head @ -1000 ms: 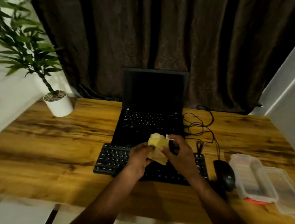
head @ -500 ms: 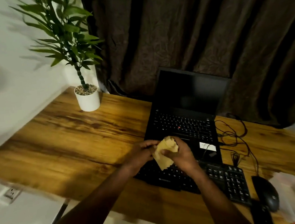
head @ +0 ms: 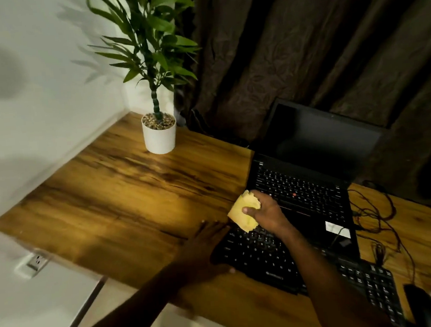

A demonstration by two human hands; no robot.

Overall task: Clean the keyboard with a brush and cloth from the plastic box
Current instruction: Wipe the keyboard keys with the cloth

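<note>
Two-hand hold ends: my right hand (head: 267,211) clamps the cloth (head: 242,211) over the keyboard (head: 268,259); left hand (head: 205,249), flat, braces it for wiping.

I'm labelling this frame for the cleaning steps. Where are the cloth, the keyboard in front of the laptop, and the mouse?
cloth (head: 244,221): head view, its lower yellow fold.
keyboard (head: 263,257): head view, letter keys near its left end.
mouse (head: 424,307): head view, its rounded back.

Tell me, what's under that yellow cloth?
The yellow cloth, gripped by the right hand, is over a corner of the black keyboard beside the laptop; the keys directly beneath are covered.
</note>
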